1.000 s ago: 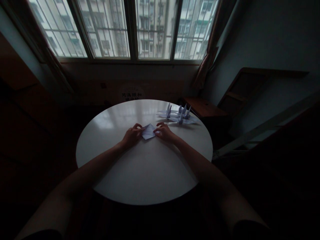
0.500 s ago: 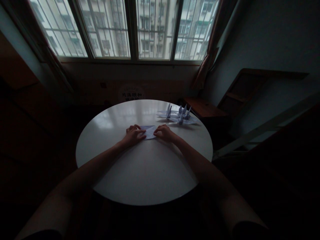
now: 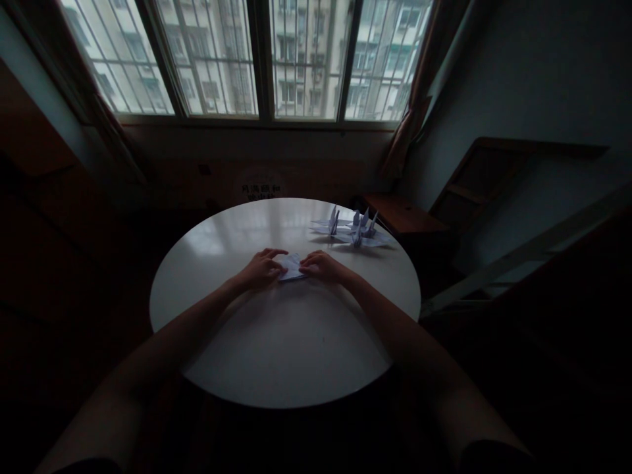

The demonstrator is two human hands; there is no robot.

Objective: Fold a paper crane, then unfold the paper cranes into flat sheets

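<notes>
A small pale blue folded paper (image 3: 292, 268) lies flat on the round white table (image 3: 276, 342). My left hand (image 3: 261, 268) rests on its left edge, fingers curled and pressing down on it. My right hand (image 3: 320, 266) presses on its right edge, fingers bent over the paper. Most of the paper is covered by my fingers; only a narrow strip shows between the two hands.
Several finished paper cranes (image 3: 351, 229) stand at the table's far right. A low wooden side table (image 3: 402, 214) and a leaning wooden frame (image 3: 494, 178) are to the right. A barred window (image 3: 257, 59) fills the far wall; the room is dark.
The paper, raised and open between my fingers a second ago, now lies flatter and smaller. Both hands have closed in over it and moved nearer to each other.
</notes>
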